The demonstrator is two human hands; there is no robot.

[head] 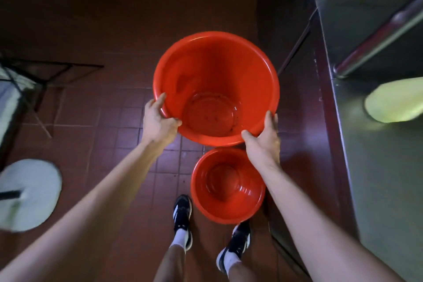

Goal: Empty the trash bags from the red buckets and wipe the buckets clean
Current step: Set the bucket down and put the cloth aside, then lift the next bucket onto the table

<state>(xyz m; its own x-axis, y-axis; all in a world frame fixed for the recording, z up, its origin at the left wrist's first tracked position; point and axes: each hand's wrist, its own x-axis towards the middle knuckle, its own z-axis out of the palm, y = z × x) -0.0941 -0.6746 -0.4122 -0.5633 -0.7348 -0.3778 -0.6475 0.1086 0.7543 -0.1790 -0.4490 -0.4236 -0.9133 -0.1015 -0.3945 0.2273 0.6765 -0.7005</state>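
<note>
Floor (96, 14): reddish-brown tiles lying in dim light.
Right side: steel counter (377, 155) standing along the edge, gleaming faintly.
Left: dark folding frame (45, 71) standing.

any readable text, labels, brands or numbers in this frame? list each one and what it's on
None readable.
Held red bucket: no label or print showing.
Red bucket on the floor: none showing.
Steel counter: no sign or sticker visible.
Shoes: white stripes only, no brand word legible.
</note>
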